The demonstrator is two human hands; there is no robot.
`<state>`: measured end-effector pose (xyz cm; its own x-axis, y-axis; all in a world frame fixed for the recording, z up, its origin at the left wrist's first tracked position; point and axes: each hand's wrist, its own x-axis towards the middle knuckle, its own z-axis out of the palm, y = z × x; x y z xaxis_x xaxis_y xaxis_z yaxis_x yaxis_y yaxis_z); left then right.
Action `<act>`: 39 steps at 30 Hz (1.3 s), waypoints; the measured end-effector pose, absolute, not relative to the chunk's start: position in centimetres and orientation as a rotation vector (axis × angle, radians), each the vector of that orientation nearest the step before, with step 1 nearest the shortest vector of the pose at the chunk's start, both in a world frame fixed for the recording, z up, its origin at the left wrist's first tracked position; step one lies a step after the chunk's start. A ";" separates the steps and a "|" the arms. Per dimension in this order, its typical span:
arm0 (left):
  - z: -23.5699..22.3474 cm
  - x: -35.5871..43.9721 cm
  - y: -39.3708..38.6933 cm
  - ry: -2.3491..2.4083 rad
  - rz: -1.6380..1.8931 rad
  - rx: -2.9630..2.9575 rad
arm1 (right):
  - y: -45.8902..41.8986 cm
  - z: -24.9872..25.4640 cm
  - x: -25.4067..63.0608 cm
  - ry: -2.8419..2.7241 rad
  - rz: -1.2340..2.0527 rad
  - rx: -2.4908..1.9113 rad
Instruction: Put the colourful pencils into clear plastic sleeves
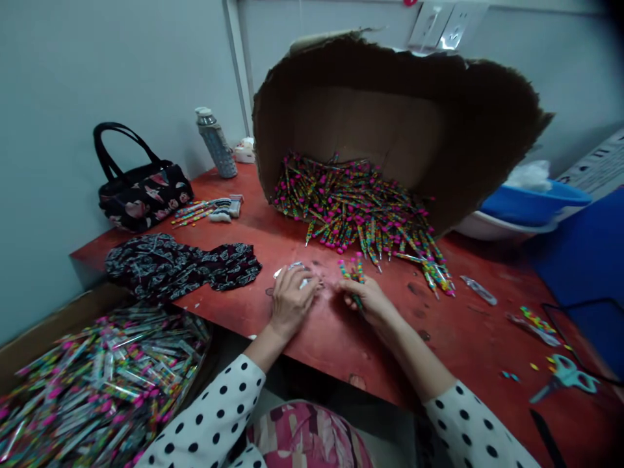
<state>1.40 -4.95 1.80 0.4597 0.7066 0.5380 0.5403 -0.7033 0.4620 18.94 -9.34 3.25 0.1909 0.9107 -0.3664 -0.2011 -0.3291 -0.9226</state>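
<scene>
My left hand (291, 299) rests on the red table (341, 338) with its fingers curled on a clear plastic sleeve (292, 268). My right hand (366, 299) is closed round a few colourful pencils (351, 268) with pink caps, their tips pointing away from me. Just beyond both hands a large heap of the same pencils (355, 208) spills out of a cardboard box (390, 117) lying on its side.
A box of wrapped pencils (97, 383) sits low at my left. A dark patterned cloth (185, 263), a floral handbag (139, 192) and a bottle (216, 143) stand at the left. Teal scissors (565, 377), loose pencils (536, 322) and a blue-and-white basin (526, 208) lie at the right.
</scene>
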 end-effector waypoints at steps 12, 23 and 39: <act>2.6 2.8 -8.3 0.896 0.886 1.486 | -8.9 4.6 17.3 -0.761 1.252 -1.388; 3.5 3.4 -7.8 0.936 0.922 0.511 | -14.1 4.4 16.6 -0.890 1.176 -1.499; 4.2 5.2 -8.7 0.828 0.983 0.425 | -16.5 3.7 14.7 -0.847 1.239 -1.535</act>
